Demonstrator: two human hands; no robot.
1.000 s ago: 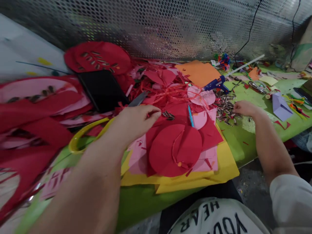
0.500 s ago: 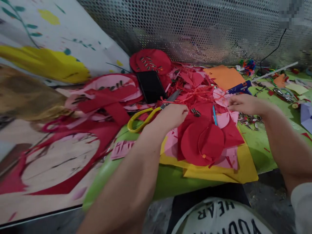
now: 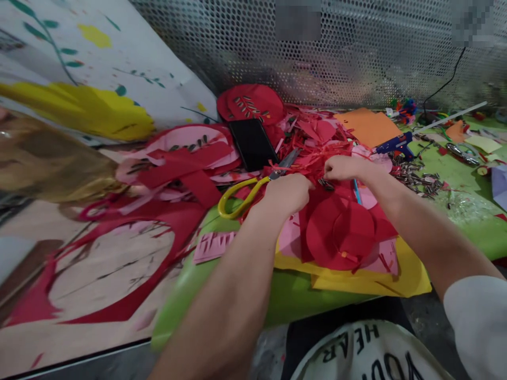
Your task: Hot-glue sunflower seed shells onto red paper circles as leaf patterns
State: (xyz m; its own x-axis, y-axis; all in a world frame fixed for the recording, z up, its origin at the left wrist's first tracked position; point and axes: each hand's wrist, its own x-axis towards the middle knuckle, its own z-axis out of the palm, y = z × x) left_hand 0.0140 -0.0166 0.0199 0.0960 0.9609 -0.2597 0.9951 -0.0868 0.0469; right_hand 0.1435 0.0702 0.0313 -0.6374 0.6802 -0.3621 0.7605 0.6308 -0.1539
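Note:
My left hand (image 3: 291, 191) is closed, fingers curled down at the near edge of the red paper scraps; what it may hold is hidden beneath it. Just behind it lie yellow-handled scissors (image 3: 243, 198), blades pointing to the back right. My right hand (image 3: 341, 168) is pinched close by, above the red scraps, and anything between its fingertips is too small to make out. Between the hands sits a little heap of dark striped seeds (image 3: 327, 184). In front of them rests a round red paper piece (image 3: 340, 232) with a raised fold and a small orange bit.
A black phone (image 3: 253, 143) lies behind the scissors. On the right are a blue glue gun (image 3: 396, 146), orange paper (image 3: 368, 126) and more scattered seeds (image 3: 420, 177). Cut red paper (image 3: 190, 208) spreads over the left side. A perforated metal panel (image 3: 356, 58) stands behind.
My right hand has moved left, from beside the glue gun to near my left hand, uncovering the scattered seeds. My left hand stays near the scissors while the whole view shifts slightly.

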